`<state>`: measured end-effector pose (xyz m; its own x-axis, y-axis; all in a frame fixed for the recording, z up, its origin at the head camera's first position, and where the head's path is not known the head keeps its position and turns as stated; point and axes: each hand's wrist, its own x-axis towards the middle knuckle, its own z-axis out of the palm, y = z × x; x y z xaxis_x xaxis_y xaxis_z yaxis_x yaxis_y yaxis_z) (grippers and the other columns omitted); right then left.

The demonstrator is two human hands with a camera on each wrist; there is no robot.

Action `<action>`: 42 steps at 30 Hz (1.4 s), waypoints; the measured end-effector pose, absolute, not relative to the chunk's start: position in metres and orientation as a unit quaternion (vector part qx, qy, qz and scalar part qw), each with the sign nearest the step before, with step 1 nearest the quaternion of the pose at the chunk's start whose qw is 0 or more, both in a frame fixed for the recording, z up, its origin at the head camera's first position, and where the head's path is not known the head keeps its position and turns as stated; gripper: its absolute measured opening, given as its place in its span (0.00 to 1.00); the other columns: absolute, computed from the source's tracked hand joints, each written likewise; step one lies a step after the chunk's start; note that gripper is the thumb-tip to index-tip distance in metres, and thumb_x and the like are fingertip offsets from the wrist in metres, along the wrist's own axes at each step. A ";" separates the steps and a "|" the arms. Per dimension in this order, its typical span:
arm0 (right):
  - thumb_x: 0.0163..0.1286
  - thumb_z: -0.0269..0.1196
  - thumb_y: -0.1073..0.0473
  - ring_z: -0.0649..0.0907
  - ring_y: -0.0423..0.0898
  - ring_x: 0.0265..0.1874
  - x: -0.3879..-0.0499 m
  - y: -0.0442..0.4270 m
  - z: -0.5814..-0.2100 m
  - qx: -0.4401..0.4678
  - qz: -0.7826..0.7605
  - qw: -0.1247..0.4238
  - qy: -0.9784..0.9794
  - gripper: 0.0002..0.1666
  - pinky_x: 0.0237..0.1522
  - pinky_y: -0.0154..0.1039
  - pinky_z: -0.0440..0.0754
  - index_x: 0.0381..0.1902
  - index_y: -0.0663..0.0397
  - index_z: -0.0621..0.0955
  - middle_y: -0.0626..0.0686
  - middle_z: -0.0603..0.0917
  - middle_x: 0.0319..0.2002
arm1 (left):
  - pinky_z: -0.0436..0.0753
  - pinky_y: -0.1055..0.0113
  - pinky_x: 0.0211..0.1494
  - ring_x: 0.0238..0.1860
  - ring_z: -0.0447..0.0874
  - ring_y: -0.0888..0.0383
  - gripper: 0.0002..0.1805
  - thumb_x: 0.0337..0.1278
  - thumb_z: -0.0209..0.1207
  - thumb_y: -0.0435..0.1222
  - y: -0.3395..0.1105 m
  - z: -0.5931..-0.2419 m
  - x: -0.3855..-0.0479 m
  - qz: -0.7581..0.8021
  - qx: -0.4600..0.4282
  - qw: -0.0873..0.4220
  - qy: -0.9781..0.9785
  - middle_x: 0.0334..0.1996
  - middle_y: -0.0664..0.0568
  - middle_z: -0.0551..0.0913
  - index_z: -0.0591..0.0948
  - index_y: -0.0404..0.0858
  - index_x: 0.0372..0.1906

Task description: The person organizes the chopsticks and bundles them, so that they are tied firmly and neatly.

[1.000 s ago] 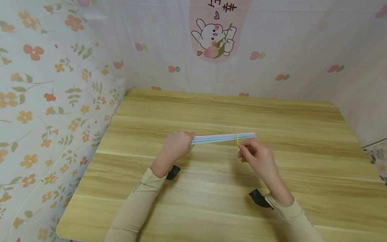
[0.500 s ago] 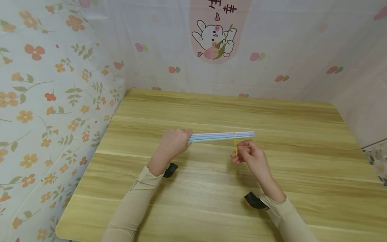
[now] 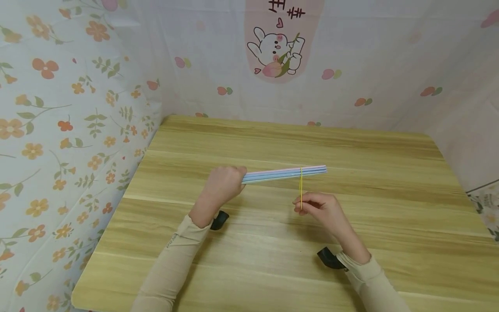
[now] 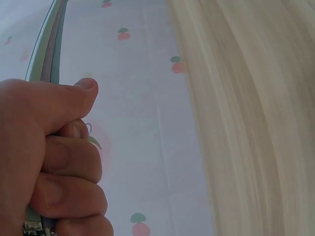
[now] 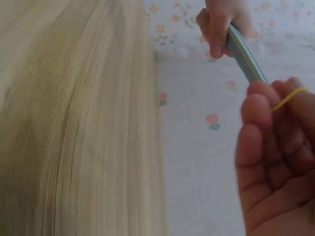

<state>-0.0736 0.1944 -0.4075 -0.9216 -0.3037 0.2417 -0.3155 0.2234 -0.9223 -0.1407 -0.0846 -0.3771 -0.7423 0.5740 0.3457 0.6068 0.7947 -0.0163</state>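
Observation:
My left hand (image 3: pixel 225 186) grips one end of a bundle of slim pastel sticks, which look like chopsticks (image 3: pixel 273 174), in pink, blue and pale green. In the left wrist view its fingers curl tightly round the bundle. The sticks are held above the table, pointing right. A yellow rubber band (image 3: pixel 301 184) loops around them near their right end and is stretched toward me. My right hand (image 3: pixel 321 208) holds the lower end of this band with thumb and fingers. In the right wrist view the band (image 5: pixel 290 98) crosses a finger, and the far sticks are partly hidden behind the fingertips.
A wooden table (image 3: pixel 253 260) lies under both hands. Behind it hangs a cloth with a rabbit print (image 3: pixel 277 50), and a flowered cloth (image 3: pixel 78 151) covers the left side. A black piece sits at each wrist, by the beige sleeves (image 3: pixel 167 264).
My right hand has moved toward me and slightly left, drawing the rubber band into a longer loop. The free end of the chopsticks has risen a little; the left hand has shifted slightly left.

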 end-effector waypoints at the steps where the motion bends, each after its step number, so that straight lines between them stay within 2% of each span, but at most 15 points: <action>1: 0.63 0.58 0.75 0.85 0.37 0.29 -0.073 0.193 -0.408 0.218 0.604 0.015 -0.767 0.11 0.32 0.34 0.83 0.43 0.72 0.82 0.49 0.87 0.31 | 0.66 0.68 0.12 0.14 0.56 0.63 0.10 0.52 0.62 0.33 -0.085 -0.378 -0.140 -0.050 -0.317 0.172 -0.931 0.11 0.55 0.66 0.74 0.39 0.21; 4: 0.64 0.56 0.75 0.85 0.37 0.31 -0.071 0.189 -0.409 0.264 0.628 0.054 -0.730 0.21 0.34 0.34 0.83 0.57 0.67 0.77 0.45 0.87 0.33 | 0.63 0.69 0.12 0.14 0.55 0.63 0.11 0.52 0.62 0.33 -0.085 -0.381 -0.139 -0.053 -0.310 0.178 -0.933 0.11 0.56 0.64 0.73 0.39 0.20; 8: 0.67 0.54 0.73 0.85 0.37 0.31 -0.069 0.181 -0.410 0.284 0.646 0.098 -0.702 0.34 0.36 0.31 0.82 0.70 0.61 0.60 0.42 0.86 0.35 | 0.63 0.69 0.12 0.14 0.54 0.63 0.11 0.50 0.63 0.33 -0.082 -0.383 -0.138 -0.052 -0.304 0.185 -0.933 0.11 0.56 0.65 0.73 0.39 0.20; 11: 0.70 0.51 0.72 0.85 0.38 0.32 -0.068 0.175 -0.410 0.278 0.669 0.107 -0.680 0.37 0.37 0.31 0.82 0.74 0.61 0.51 0.44 0.86 0.37 | 0.63 0.69 0.12 0.14 0.55 0.63 0.11 0.49 0.64 0.33 -0.080 -0.383 -0.138 -0.051 -0.303 0.190 -0.932 0.11 0.55 0.68 0.73 0.40 0.20; 16: 0.75 0.44 0.68 0.85 0.40 0.32 -0.065 0.172 -0.409 0.213 0.745 0.096 -0.625 0.34 0.41 0.31 0.81 0.75 0.55 0.50 0.45 0.86 0.38 | 0.64 0.69 0.13 0.14 0.57 0.63 0.10 0.50 0.65 0.34 -0.078 -0.384 -0.138 -0.055 -0.294 0.187 -0.936 0.12 0.54 0.71 0.74 0.39 0.22; 19: 0.76 0.40 0.67 0.84 0.42 0.33 -0.064 0.172 -0.408 0.189 0.804 0.095 -0.556 0.31 0.43 0.31 0.80 0.74 0.58 0.51 0.49 0.86 0.39 | 0.63 0.69 0.13 0.13 0.57 0.63 0.10 0.51 0.65 0.34 -0.079 -0.385 -0.138 -0.058 -0.293 0.185 -0.936 0.12 0.54 0.73 0.75 0.38 0.24; 23: 0.76 0.40 0.68 0.85 0.45 0.34 -0.065 0.171 -0.406 0.172 0.853 0.109 -0.480 0.27 0.44 0.33 0.80 0.71 0.66 0.57 0.55 0.87 0.41 | 0.61 0.71 0.13 0.13 0.56 0.63 0.10 0.51 0.65 0.34 -0.079 -0.385 -0.138 -0.057 -0.296 0.191 -0.934 0.12 0.53 0.73 0.75 0.38 0.24; 27: 0.77 0.41 0.65 0.85 0.46 0.34 -0.064 0.173 -0.402 0.130 0.882 0.109 -0.440 0.25 0.42 0.34 0.82 0.67 0.70 0.63 0.58 0.87 0.41 | 0.60 0.71 0.13 0.13 0.55 0.63 0.09 0.50 0.65 0.33 -0.080 -0.385 -0.138 -0.059 -0.299 0.202 -0.931 0.12 0.54 0.72 0.75 0.37 0.24; 31: 0.76 0.45 0.60 0.85 0.45 0.31 -0.066 0.178 -0.395 0.040 0.896 0.089 -0.433 0.23 0.38 0.33 0.83 0.63 0.65 0.70 0.57 0.87 0.37 | 0.60 0.71 0.13 0.13 0.55 0.63 0.09 0.48 0.66 0.33 -0.082 -0.386 -0.139 -0.065 -0.306 0.216 -0.925 0.12 0.53 0.73 0.75 0.37 0.24; 34: 0.76 0.47 0.57 0.84 0.44 0.27 -0.071 0.182 -0.389 -0.013 0.898 0.073 -0.433 0.18 0.35 0.32 0.82 0.56 0.61 0.75 0.55 0.87 0.32 | 0.60 0.71 0.13 0.13 0.55 0.64 0.10 0.48 0.66 0.33 -0.083 -0.387 -0.139 -0.064 -0.311 0.225 -0.921 0.11 0.54 0.73 0.75 0.38 0.24; 40: 0.76 0.47 0.58 0.82 0.44 0.22 -0.080 0.189 -0.380 -0.007 0.900 0.067 -0.430 0.14 0.29 0.32 0.81 0.41 0.60 0.78 0.55 0.86 0.27 | 0.59 0.72 0.13 0.12 0.55 0.64 0.09 0.48 0.66 0.33 -0.085 -0.383 -0.138 -0.060 -0.312 0.227 -0.921 0.12 0.53 0.74 0.76 0.37 0.25; 42: 0.76 0.47 0.59 0.81 0.43 0.21 -0.082 0.190 -0.378 0.003 0.899 0.062 -0.433 0.14 0.28 0.32 0.80 0.40 0.61 0.79 0.55 0.86 0.25 | 0.59 0.72 0.13 0.12 0.55 0.64 0.09 0.47 0.67 0.34 -0.085 -0.382 -0.137 -0.058 -0.312 0.227 -0.921 0.12 0.53 0.74 0.77 0.38 0.25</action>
<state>-0.0816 0.1898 -0.3776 -0.9923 0.1084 0.0599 -0.1144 -0.6176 -0.7781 -0.1374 -0.0851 -0.3816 -0.7020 0.5477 0.4552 0.6008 0.7986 -0.0344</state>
